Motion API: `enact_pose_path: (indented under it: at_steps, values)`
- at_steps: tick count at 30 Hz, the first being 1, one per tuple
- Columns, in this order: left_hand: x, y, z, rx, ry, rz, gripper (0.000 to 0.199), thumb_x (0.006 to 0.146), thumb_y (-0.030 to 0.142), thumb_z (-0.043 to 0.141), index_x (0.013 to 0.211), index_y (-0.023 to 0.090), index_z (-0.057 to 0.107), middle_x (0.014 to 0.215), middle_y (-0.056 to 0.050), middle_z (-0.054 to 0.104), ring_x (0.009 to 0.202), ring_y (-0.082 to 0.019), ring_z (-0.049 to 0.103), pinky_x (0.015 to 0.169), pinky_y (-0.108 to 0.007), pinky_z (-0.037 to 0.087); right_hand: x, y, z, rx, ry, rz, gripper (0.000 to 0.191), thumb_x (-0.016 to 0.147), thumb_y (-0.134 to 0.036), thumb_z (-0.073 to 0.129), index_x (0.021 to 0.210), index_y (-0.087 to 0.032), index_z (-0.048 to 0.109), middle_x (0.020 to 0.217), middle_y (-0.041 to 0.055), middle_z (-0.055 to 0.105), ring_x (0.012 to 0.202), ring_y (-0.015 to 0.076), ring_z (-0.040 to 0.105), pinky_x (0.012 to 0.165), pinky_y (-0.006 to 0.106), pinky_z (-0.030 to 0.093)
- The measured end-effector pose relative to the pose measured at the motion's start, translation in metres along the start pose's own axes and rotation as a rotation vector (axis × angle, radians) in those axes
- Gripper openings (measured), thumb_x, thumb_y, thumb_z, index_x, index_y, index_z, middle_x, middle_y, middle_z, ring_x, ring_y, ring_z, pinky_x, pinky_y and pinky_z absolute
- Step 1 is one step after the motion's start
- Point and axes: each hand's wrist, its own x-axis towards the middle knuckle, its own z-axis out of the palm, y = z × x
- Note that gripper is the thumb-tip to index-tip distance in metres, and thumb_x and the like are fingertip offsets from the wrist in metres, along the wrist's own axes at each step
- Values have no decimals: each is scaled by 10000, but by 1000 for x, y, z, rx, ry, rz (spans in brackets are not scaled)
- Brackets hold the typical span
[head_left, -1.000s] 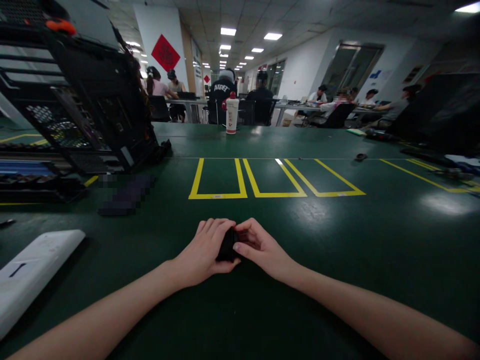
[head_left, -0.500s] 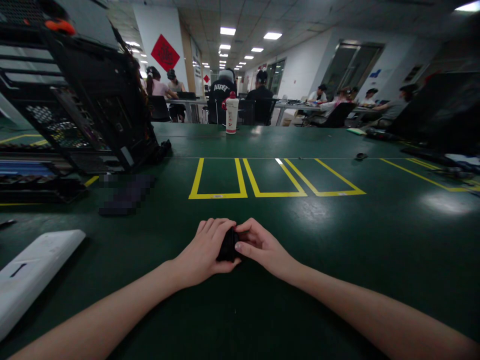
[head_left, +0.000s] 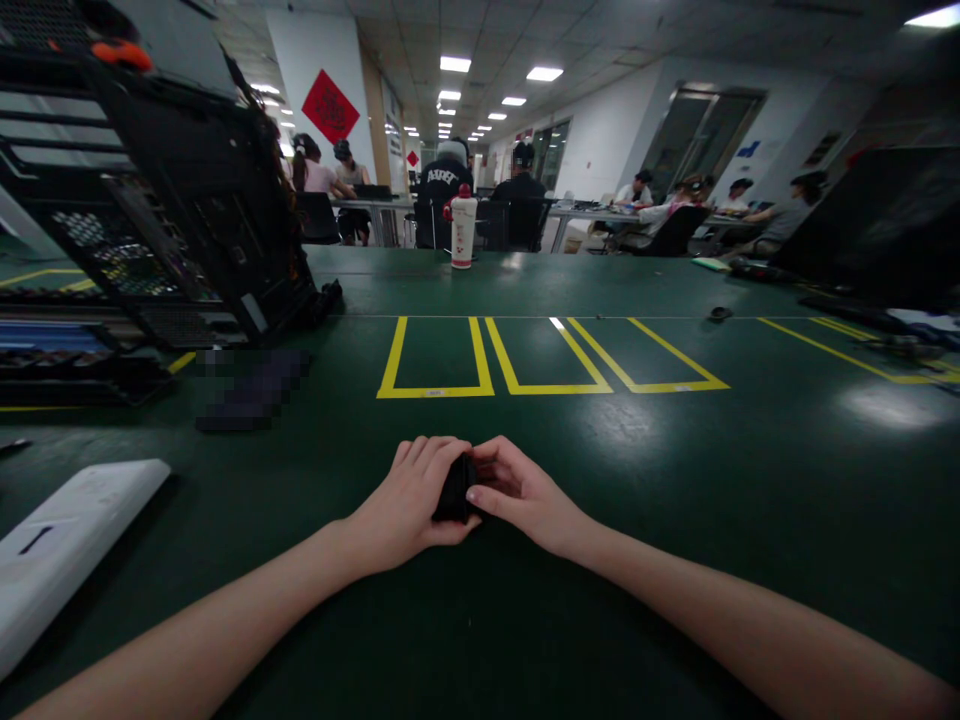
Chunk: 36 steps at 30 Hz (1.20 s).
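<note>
A small dark, box-shaped object is held between my two hands, low over the green table in the middle of the view. My left hand wraps around its left side, fingers over the top and thumb along the near edge. On the other side, my right hand has its thumb and curled fingers on the object's right end. Both palms hide much of it, so its exact kind cannot be made out.
Yellow tape outlines mark the table ahead. At the left stand an open black computer case and a white box-like item. A white bottle with a red cap stands at the back. Several people sit at tables beyond.
My right thumb has slid slightly left over the face of the dark object. My left hand holds the same position.
</note>
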Motion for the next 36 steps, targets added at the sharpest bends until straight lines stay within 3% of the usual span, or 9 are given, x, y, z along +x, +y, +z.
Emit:
enact_pose_path:
  at_steps: [5,11,16,24,30,36]
  values:
    - [0,-2,3,19,21,-1,611,745,259,662,1243,210,311,1184,-101,490,1034,-282,479,853,-433,387,-1,4,1,67,-23,-51,359,739,-149,679,1011,-214,453,1063,17,506,1051,174,545,945,385,443]
    - [1,0,1,-4,31,2,588,756,280,656,1238,210,327,1169,-94,505,1028,-274,491,846,-417,396,-1,4,2,54,21,-20,218,813,-233,610,983,-222,474,1011,12,533,993,169,568,846,355,491]
    - [1,0,-1,-10,18,-7,565,762,282,652,1224,203,337,1162,-93,507,1022,-267,493,850,-410,394,0,1,1,-17,42,17,286,809,-218,613,1055,-205,466,1084,36,523,1046,179,542,925,383,450]
    - [-1,0,0,-20,4,-34,587,761,268,650,1241,215,316,1181,-97,493,1034,-278,482,860,-433,388,0,6,-4,86,-66,-34,384,732,-143,690,1013,-217,439,1089,19,516,1063,171,547,945,385,444]
    - [-2,3,-3,-41,-5,-25,584,755,279,668,1227,222,329,1166,-82,501,1020,-270,489,856,-426,401,1,2,-3,68,-29,-30,208,801,-219,622,957,-208,485,1008,8,537,986,157,568,880,366,472]
    - [-3,6,-3,-22,-8,-11,579,745,266,686,1202,200,337,1152,-88,499,1007,-265,482,854,-422,394,-1,1,1,-35,-9,-37,279,804,-198,611,1041,-214,464,1051,27,520,1008,164,552,902,374,464]
